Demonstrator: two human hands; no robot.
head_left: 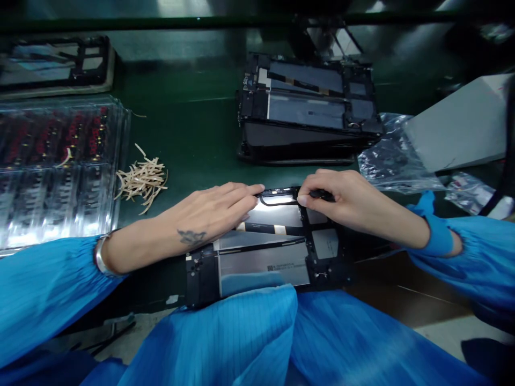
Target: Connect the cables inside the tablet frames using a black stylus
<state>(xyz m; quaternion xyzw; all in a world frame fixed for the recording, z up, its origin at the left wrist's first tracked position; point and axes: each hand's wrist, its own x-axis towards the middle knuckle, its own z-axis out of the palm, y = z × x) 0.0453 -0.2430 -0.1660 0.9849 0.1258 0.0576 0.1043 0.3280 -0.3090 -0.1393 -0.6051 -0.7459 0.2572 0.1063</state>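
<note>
An opened tablet (263, 265) lies in front of me at the table's near edge, its silver batteries and dark inner parts facing up. My left hand (221, 209) rests flat across its upper left part, fingers stretched towards the far edge, and hides that corner. Over the far edge, right of the middle, my right hand (336, 195) is closed in a pinch on a slim black tool (322, 195). The tool's exact kind is hidden by the fingers. Between the fingertips of both hands, a black cable (277, 203) curves along the tablet's far edge.
Several opened tablets are stacked (306, 112) beyond my hands. Left lie a clear plastic tray (120, 161) with small red-and-black parts, a heap of thin beige strips (144, 179) and another device (56, 61). Right are plastic bags (394, 155) and a white box (462, 123).
</note>
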